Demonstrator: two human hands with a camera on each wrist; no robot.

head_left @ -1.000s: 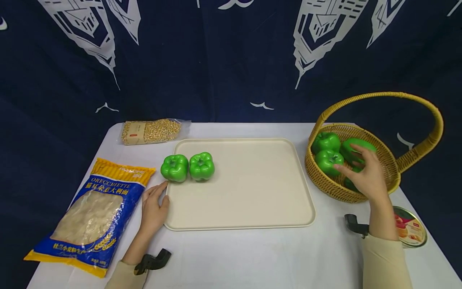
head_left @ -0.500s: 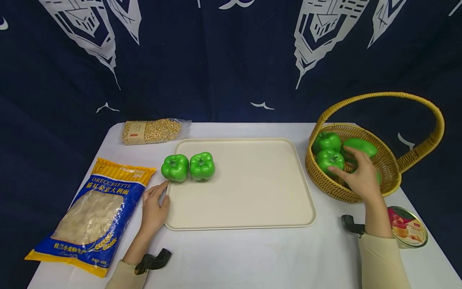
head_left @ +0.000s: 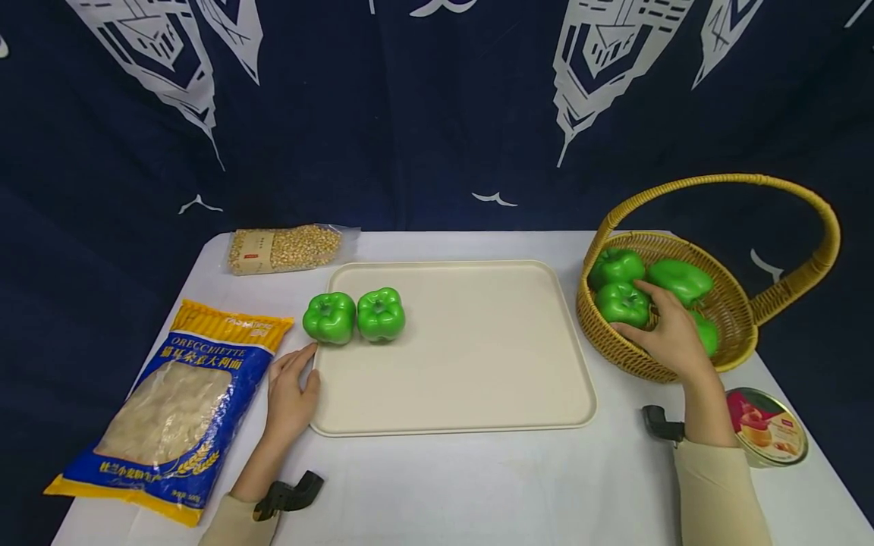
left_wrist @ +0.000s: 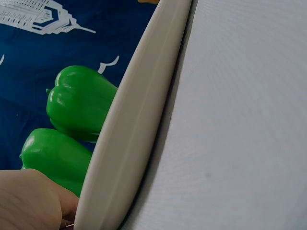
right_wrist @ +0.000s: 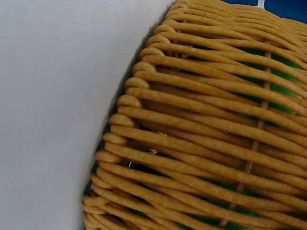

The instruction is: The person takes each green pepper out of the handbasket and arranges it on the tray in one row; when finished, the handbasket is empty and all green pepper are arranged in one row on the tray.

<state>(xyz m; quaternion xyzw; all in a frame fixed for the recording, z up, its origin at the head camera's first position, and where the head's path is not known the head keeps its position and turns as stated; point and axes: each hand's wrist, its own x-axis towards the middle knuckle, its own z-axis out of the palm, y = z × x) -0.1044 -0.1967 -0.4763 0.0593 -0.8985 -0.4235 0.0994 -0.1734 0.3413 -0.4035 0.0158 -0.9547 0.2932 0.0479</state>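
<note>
In the head view, my right hand [head_left: 672, 334] reaches into the wicker basket [head_left: 734, 303]. Its thumb and index finger hold a green bell pepper [head_left: 620, 303] from two sides; the other fingers are mostly hidden. Beside it in the basket lie another bell pepper [head_left: 617, 267] and smooth green vegetables [head_left: 681, 280]. My left hand [head_left: 290, 390] rests at the left edge of the cream tray [head_left: 457, 356], fingers fairly straight. Just beyond its fingertips sit two green bell peppers [head_left: 330, 318] at the tray's left side. The right wrist view shows mostly basket weave [right_wrist: 206, 120].
A blue and yellow pasta bag [head_left: 177, 409] lies left of the tray. Behind the tray's left corner is a bag of corn kernels [head_left: 287, 249]. A round tin [head_left: 768, 428] stands near my right forearm, and the basket's tall handle [head_left: 724, 180] arches over the basket.
My right hand has moved left inside the basket, from above the right-hand vegetables to the front bell pepper. The left hand and the tray stay where they were.
</note>
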